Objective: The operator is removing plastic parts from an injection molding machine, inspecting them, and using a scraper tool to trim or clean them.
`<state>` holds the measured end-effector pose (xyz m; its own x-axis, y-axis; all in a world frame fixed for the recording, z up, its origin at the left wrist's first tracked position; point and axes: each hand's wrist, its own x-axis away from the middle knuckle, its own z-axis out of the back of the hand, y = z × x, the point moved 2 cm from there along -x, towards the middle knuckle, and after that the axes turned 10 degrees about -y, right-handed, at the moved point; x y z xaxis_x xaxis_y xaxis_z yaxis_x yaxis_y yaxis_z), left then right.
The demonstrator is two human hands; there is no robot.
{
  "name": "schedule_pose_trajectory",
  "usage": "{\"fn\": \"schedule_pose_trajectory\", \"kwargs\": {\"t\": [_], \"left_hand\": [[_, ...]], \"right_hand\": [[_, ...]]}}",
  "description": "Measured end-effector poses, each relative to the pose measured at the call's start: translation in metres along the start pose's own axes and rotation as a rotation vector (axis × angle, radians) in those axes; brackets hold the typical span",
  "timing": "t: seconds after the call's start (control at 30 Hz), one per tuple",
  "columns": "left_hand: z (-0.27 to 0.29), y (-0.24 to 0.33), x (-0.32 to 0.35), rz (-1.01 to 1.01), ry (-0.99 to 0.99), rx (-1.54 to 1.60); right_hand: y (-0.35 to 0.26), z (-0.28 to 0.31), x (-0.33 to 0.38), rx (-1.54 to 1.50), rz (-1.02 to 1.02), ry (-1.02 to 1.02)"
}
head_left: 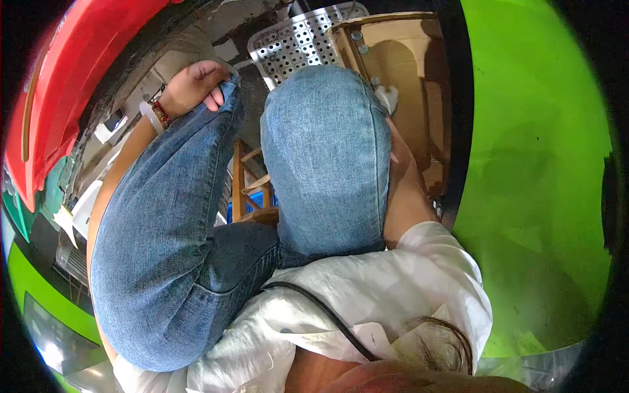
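Note:
My left hand [196,85] is at the upper end of my left blue-jeans leg [164,229], its fingers curled against the denim edge. Whether anything besides fabric is between those fingers is hidden. A pale band and a red beaded bracelet [157,112] circle that wrist. My right forearm [403,193] runs along the outer side of my raised right knee [324,131], which hides most of my right hand [398,144]. Just beyond it, against the denim, shows a small white thing [388,98] whose kind I cannot make out.
An open cardboard box [400,62] stands beyond my right knee, beside a perforated metal rack [298,42]. Bright green panel [537,177] fills the right side. A red curved object [72,85] is at upper left. A wooden frame [239,183] shows between my legs.

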<state>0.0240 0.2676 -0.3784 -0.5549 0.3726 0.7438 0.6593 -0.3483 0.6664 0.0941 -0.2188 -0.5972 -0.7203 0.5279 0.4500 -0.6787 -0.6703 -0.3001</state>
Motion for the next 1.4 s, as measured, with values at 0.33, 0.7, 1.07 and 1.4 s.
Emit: {"fn": "schedule_pose_trajectory", "kwargs": {"t": [0.33, 0.7, 1.07, 1.4], "left_hand": [[-0.002, -0.002, 0.001, -0.017, -0.004, 0.037], [-0.004, 0.001, 0.002, -0.04, -0.003, 0.042], [-0.006, 0.002, 0.002, -0.024, -0.002, 0.071], [-0.007, 0.002, 0.004, -0.031, 0.019, 0.064]], "right_hand": [[-0.071, 0.009, 0.024, 0.237, 0.018, -0.104], [-0.089, 0.017, 0.029, 0.373, -0.2, -0.195], [-0.081, -0.034, -0.015, 0.176, 0.28, -0.024], [-0.133, -0.035, -0.014, 0.282, 0.374, -0.127]]}}
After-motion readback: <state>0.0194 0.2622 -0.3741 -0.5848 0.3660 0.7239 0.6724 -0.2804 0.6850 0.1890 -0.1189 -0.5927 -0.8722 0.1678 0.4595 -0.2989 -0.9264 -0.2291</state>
